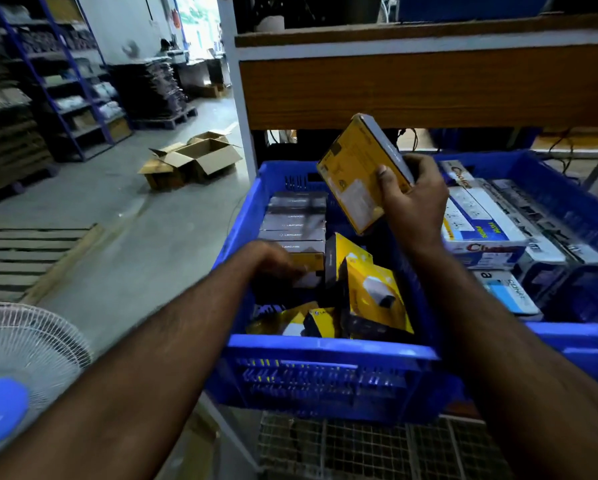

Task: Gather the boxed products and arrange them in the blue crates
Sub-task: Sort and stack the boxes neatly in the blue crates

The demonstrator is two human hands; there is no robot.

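Observation:
A blue crate [325,351] sits in front of me on a wire shelf. Along its far left side stands a neat row of dark-topped boxes [295,223]. Several yellow boxes [370,299] lie loose and tilted in its near part. My right hand [413,202] grips a flat yellow box [349,174] and holds it tilted above the crate. My left hand [273,261] reaches into the crate at the near end of the row, fingers curled at a yellow box there; it is blurred, so its hold is unclear. A second blue crate [574,334] on the right holds white boxes [481,230].
A wooden shelf board [429,88] hangs just above the crates. A white fan [24,351] stands at the lower left. Open cardboard cartons [193,161] lie on the concrete floor. A wooden pallet [31,251] and blue shelving [65,81] are on the left.

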